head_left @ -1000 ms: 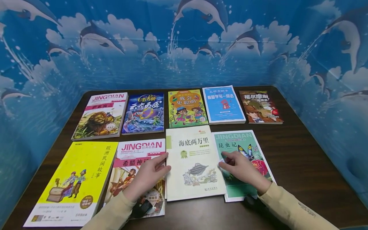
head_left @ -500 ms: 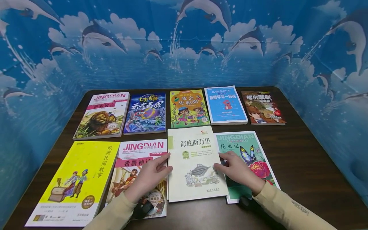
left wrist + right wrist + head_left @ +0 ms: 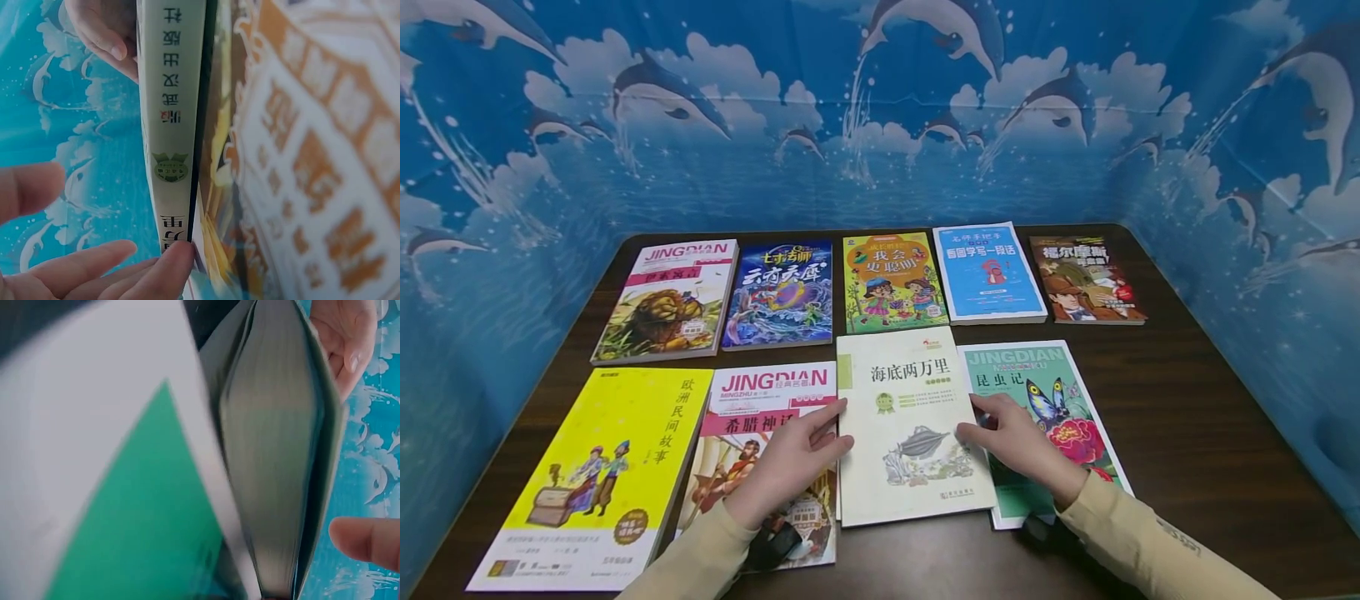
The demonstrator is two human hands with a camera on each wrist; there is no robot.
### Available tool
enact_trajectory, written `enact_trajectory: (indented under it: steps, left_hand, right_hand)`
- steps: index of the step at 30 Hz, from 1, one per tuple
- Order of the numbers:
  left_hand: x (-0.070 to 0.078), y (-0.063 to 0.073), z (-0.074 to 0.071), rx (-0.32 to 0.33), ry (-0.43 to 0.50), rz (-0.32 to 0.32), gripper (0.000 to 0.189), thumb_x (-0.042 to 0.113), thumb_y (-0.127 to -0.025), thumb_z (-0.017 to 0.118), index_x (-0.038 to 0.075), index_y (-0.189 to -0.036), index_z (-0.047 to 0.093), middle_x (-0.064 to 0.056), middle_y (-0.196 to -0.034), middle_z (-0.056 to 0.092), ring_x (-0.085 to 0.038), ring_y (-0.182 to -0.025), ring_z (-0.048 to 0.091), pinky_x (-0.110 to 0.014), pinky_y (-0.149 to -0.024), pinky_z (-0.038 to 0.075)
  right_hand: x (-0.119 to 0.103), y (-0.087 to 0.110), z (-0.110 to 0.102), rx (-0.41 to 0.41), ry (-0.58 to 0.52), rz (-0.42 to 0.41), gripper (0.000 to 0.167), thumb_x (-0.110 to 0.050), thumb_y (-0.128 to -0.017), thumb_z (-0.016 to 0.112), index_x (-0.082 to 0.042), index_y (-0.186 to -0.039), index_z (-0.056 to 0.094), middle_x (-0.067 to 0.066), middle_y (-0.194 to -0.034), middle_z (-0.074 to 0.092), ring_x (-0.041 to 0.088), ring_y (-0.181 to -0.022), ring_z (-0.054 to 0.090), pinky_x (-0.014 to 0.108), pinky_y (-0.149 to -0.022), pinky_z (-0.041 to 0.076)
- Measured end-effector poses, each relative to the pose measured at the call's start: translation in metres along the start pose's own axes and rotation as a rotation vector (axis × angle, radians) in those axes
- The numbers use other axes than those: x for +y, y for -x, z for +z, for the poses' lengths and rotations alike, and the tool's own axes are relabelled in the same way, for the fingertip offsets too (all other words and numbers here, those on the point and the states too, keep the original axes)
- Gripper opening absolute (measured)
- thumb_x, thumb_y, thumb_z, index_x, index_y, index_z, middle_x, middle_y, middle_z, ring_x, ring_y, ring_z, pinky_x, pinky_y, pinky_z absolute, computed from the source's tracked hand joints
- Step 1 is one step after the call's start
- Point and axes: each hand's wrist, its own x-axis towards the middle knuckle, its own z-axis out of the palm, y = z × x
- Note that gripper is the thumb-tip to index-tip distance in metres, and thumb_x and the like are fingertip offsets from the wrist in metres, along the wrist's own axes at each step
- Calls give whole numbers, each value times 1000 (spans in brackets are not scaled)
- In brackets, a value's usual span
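A cream paperback (image 3: pixel 917 392) with a drawn ship on its cover lies in the middle of the front row. My left hand (image 3: pixel 801 454) is at its left side, and in the left wrist view its fingertips (image 3: pixel 178 253) touch the spine while the thumb stands apart. On the opposite side, my right hand (image 3: pixel 1026 442) is at the page edge, its thumb overlapping the cover in the head view. The right wrist view shows that thumb (image 3: pixel 365 540) beside the cover's edge; the other right fingers are hidden there. A green book (image 3: pixel 1037 367) with a butterfly lies partly beneath my right hand.
Under my left forearm is a pink-and-white book (image 3: pixel 775 383), beside a thick yellow book (image 3: pixel 602 442). Several more books, including a blue-and-white one (image 3: pixel 988 275), form a back row on the dark table (image 3: pixel 1210 433). A dolphin-print cloth (image 3: pixel 880 117) hangs behind.
My right hand has moved left from over the green book to the cream paperback's right edge. My left hand stays at the spine. The head view has shifted slightly.
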Motion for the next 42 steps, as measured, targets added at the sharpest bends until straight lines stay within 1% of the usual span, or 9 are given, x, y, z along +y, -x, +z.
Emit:
enact_trajectory:
  steps: [4,7,9,15,24,30,35,38,42]
  left_hand:
    - [0,0,0,-11,12,8,55,23,-88,66,3,-137,50,-16,-140,49,-27,-122,54,-36,-98,47]
    - [0,0,-1,-18,16,12,55,23,-88,66,3,-137,50,-16,-141,48,-27,-122,54,-36,-98,46]
    - [0,0,-1,-22,15,13,55,23,-88,66,4,-137,50,-16,-141,48,-27,-122,54,-36,-98,46]
    - [1,1,0,-33,24,15,55,23,-88,67,4,-137,50,-18,-141,47,-29,-121,55,-37,-98,47]
    - [2,2,-1,-34,26,27,55,20,-88,66,3,-138,49,-20,-142,46,-30,-122,53,-37,-98,46]
    - [3,3,-1,-48,33,36,55,20,-89,66,2,-138,48,-20,-142,45,-31,-124,51,-38,-100,44]
    - [5,4,-1,-64,48,30,56,21,-89,65,3,-139,47,-19,-144,44,-31,-125,50,-39,-101,43]
    - [5,4,-1,-72,53,35,56,20,-90,64,3,-139,47,-20,-144,43,-32,-125,50,-39,-101,43]
    - [4,4,0,-74,55,37,56,21,-90,64,3,-139,46,-20,-144,42,-33,-125,50,-40,-101,43]
  right_hand:
    - [-2,2,0,-5,-44,15,63,-28,-87,68,1,-138,46,16,-123,55,25,-98,52,36,-81,50]
    - [-2,3,-2,-10,-109,27,62,-26,-88,67,-1,-140,45,17,-129,54,29,-108,53,45,-92,49]
    - [-2,4,-3,-12,-153,38,60,-24,-88,67,-2,-140,45,17,-131,54,30,-113,54,47,-96,48]
    - [-1,3,-4,-25,-250,75,60,-22,-89,66,-3,-142,43,17,-133,54,31,-118,53,46,-99,46]
    - [-3,5,-9,-72,-425,109,57,-20,-92,62,0,-141,42,20,-138,49,36,-127,46,50,-106,37]
    - [-2,7,-10,-65,-465,104,56,-21,-92,62,-1,-141,43,19,-139,48,34,-127,46,49,-106,38]
    - [-3,9,-10,-13,-507,92,54,-22,-91,63,-7,-140,47,17,-134,51,29,-117,51,38,-97,46]
    - [-3,9,-11,-13,-547,97,57,-23,-91,63,-8,-142,43,16,-131,49,28,-113,51,33,-92,48]
    - [-2,9,-11,-56,-602,117,62,-21,-92,62,-6,-146,36,17,-140,43,30,-120,49,40,-100,44]
